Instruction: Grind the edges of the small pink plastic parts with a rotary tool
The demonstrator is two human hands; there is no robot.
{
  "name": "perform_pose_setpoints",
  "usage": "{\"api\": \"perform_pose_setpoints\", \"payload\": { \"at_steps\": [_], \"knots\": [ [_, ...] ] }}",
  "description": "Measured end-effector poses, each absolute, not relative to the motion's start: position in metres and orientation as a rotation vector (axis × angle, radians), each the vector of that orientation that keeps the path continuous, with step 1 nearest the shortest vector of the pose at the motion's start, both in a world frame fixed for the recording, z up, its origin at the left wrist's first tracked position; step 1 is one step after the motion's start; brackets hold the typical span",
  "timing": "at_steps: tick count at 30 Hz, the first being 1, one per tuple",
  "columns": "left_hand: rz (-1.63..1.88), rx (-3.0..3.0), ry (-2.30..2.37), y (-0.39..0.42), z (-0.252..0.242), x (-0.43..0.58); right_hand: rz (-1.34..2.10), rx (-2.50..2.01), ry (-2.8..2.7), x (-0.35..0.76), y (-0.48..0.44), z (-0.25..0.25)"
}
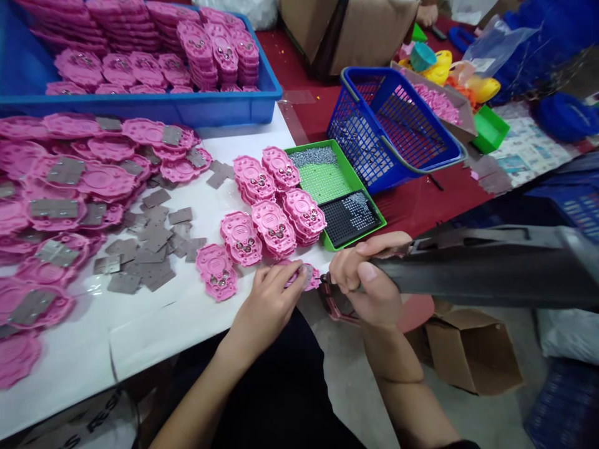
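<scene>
So here's where we're at: our left hand is pressing down on a pink plastic piece right at the near edge of the bench, fingers together on top of it, pinning it flat. Our right hand has its grip clamped tight around the grey handle of a power screwdriver, which sticks out to the right; the tip end is hidden behind the hand, so we can't tell if it's actually seated on a screw.

Just beyond the piece sit short stacks of finished-looking pink pieces, with a green tray of screws beside them and a blue basket behind that. Off to the left there's a scatter of grey metal plates and a big spread of pink pieces with plates on them. A blue bin of stacked parts sits at the back.

What worries us: the piece lies so close to the edge that a sideways push from the driver could probably slide it off onto the floor. Our fingertips are also right next to where the bit comes down, so a slip could catch them. And an elbow swing might knock the nearby stacks over.
</scene>
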State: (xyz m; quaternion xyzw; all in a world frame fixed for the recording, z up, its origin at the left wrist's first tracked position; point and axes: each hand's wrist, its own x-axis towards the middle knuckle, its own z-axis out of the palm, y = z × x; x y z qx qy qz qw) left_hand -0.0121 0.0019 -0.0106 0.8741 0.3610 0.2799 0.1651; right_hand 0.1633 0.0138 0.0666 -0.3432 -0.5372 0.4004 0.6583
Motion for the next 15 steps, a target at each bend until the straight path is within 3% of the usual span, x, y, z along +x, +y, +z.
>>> {"api": "perform_pose_setpoints", "payload": {
  "at_steps": [15],
  "knots": [
    [0.841,2.448,0.978,0.0033,-0.0074,-0.0142,0.895,-0.816,-1.227,0.1622,0.0175,0.0687]
  ]
}}
